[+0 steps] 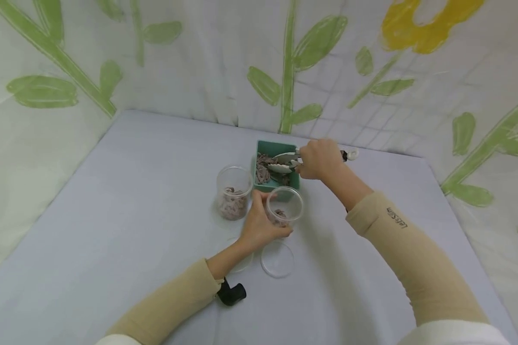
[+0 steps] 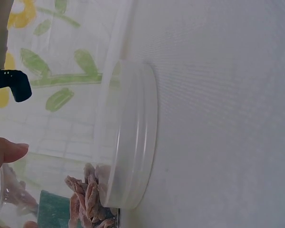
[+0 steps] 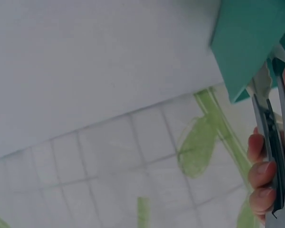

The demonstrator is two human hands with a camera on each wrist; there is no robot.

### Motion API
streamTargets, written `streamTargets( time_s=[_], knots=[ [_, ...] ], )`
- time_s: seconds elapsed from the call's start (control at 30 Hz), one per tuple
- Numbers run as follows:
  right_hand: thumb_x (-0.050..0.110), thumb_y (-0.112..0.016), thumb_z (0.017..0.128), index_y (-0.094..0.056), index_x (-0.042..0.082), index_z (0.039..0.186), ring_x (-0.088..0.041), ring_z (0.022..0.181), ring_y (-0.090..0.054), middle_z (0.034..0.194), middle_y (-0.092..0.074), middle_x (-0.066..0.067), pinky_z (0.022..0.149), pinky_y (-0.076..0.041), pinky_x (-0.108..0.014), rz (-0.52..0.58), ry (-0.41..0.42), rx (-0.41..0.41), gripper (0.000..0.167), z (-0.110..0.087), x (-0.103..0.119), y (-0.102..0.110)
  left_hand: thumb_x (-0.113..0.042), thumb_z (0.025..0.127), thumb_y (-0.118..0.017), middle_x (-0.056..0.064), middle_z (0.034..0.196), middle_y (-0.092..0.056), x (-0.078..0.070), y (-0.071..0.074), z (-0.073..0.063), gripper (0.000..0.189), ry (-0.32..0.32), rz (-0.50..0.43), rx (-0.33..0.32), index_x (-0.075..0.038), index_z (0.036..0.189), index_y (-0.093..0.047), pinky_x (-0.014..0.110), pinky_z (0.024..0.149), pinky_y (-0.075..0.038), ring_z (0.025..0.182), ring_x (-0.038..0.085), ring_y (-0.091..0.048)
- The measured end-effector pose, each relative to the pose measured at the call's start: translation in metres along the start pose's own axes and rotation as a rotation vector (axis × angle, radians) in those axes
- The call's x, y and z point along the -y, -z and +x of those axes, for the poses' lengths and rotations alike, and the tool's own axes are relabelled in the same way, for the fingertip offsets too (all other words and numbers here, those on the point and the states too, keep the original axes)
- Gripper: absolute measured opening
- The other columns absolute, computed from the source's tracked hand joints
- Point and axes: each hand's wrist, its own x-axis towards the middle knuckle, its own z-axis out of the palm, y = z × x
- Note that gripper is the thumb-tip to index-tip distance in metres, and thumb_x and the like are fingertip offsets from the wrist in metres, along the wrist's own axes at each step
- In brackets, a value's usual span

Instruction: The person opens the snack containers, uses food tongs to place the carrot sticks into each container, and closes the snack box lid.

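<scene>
My left hand (image 1: 259,225) holds a clear plastic cup (image 1: 294,206) at its side, with a few greyish-brown strips in the bottom. Directly behind that cup is a green rectangular box (image 1: 276,145) containing more of the strips (image 1: 262,173), which look like shredded meat. My right hand (image 1: 321,158) grips a pair of metal tongs (image 1: 286,157), their light tips spread inside the box. In the right wrist view, fingers (image 3: 262,175) wrap the tongs' handles beside the box wall (image 3: 249,52). Left of the box, a second clear cup (image 1: 233,203) is about half full of strips.
A clear round lid (image 1: 277,259) lies on the table in front of the held cup. Another lid (image 1: 241,263) is partly covered by my left wrist; it looms large as a clear disc (image 2: 133,133) in the left wrist view. A white curtain with painted plants (image 1: 224,72) borders the table.
</scene>
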Motion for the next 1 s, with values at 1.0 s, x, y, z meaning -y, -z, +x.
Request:
streamTargets(
  time_s=[1.0],
  knots=[
    [0.048,-0.06,0.092,-0.068,0.004,0.103,-0.024,0.055,-0.055,0.062,-0.057,-0.005,0.053,-0.047,-0.041,0.233,-0.042,-0.04,0.046,-0.031,-0.022,-0.018,-0.001,0.062,-0.086,0.027,0.123,-0.05,0.003,0.001,0.0,0.076,-0.028,0.036,-0.002,0.0,0.119,-0.035,0.05,0.096,-0.042,0.113,0.04,-0.051]
  ],
)
